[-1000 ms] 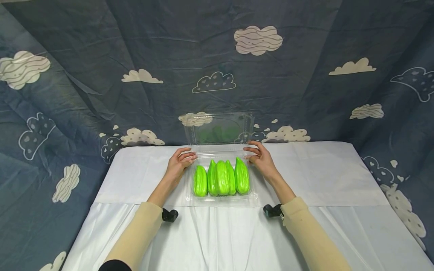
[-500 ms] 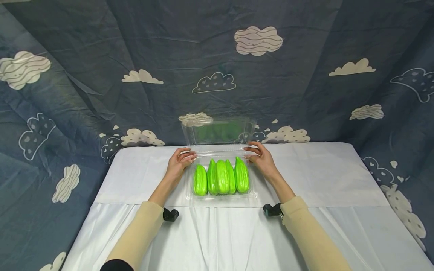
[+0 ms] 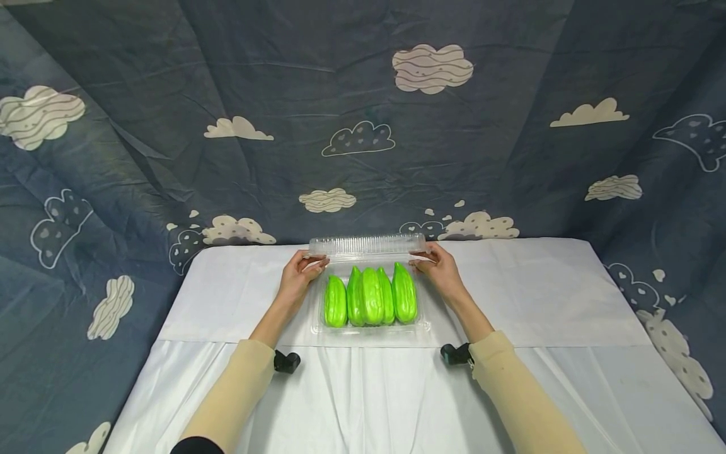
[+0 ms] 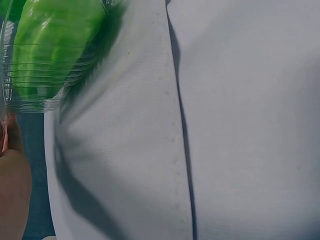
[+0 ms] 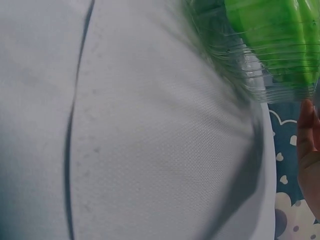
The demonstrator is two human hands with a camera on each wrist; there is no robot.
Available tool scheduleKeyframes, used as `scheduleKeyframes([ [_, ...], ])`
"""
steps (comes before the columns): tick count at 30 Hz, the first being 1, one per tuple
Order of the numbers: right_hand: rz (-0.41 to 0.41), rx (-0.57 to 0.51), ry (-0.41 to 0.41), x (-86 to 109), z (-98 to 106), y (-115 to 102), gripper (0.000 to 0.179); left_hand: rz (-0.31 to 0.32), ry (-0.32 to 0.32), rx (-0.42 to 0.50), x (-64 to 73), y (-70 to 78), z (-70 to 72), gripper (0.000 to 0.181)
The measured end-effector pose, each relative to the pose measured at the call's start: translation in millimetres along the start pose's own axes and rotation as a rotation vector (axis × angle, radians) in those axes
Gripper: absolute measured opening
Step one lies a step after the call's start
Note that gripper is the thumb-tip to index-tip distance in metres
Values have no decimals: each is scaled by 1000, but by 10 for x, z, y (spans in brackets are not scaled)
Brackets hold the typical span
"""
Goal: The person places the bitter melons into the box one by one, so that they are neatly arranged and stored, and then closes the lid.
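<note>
A clear plastic clamshell container [image 3: 425, 328] stands on the white table. Several bright-green, ribbed, elongated fruit or vegetables [image 3: 372, 296] lie side by side in its base; their exact kind cannot be told. Its ridged lid [image 3: 367, 244] hangs low at the far side, away from the base. At the left rear corner, the left hand [image 3: 296, 275] holds the container between thumb and fingers. The right hand [image 3: 441, 270] pinches the opposite rear corner. Each wrist view catches one green piece [image 4: 55, 45] through the plastic wall, with part of a hand at the frame edge.
A white cloth [image 3: 539, 290] covers the table, with a fold line across it. Behind and at the sides hangs a dark blue curtain [image 3: 482, 145] with cloud prints. Small black devices [image 3: 286, 362] are worn at both wrists.
The lid has dropped from nearly upright to low behind the base, now showing as a narrow ridged strip. Both hands have stayed at the rear corners, with only slight finger movement.
</note>
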State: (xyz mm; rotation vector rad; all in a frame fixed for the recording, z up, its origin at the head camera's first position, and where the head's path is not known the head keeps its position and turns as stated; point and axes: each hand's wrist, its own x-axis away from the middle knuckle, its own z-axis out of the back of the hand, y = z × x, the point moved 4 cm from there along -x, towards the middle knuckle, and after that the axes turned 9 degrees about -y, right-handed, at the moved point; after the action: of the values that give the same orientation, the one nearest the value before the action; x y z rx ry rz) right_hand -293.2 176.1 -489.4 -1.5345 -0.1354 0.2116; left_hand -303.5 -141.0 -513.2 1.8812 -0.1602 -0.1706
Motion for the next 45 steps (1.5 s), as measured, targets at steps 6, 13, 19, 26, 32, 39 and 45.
scheduleKeyframes([
  [6,-9,41,52,-10,32,62,27,15,45,-59,10,-2,14,34],
  [13,4,111,92,-66,65,208,26,1,66,-89,3,-16,34,26],
  [19,4,141,100,-27,63,176,23,-27,71,-164,-7,-22,46,21],
  [26,-39,130,39,103,14,-24,24,-12,86,-180,-3,-35,75,20],
  [32,-59,142,18,137,1,-42,27,6,78,-188,26,-54,112,18],
  [39,-96,93,17,84,52,199,31,59,61,-265,89,-59,140,23],
  [45,-114,93,-9,111,50,245,37,120,-48,-123,183,-53,130,35],
])
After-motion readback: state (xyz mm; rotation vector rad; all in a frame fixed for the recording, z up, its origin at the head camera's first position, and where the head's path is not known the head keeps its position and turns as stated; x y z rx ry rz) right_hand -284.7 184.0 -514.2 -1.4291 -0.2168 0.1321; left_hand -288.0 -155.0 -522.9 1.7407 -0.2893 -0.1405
